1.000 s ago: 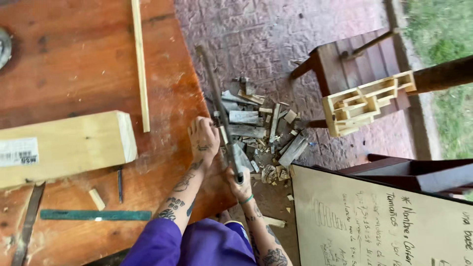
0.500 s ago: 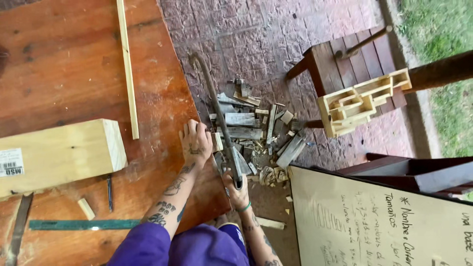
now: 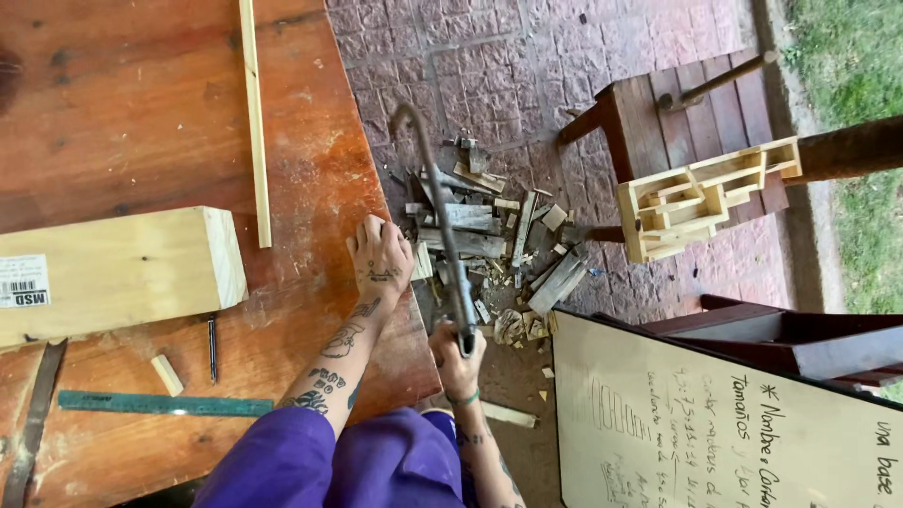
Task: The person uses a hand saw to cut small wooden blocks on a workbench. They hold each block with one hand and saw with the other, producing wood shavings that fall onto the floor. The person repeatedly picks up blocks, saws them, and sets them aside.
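Wooden table (image 3: 141,113), left hand (image 3: 379,259) pressing small piece, right hand (image 3: 458,353) gripping hacksaw (image 3: 437,216), offcuts (image 3: 499,249) below.
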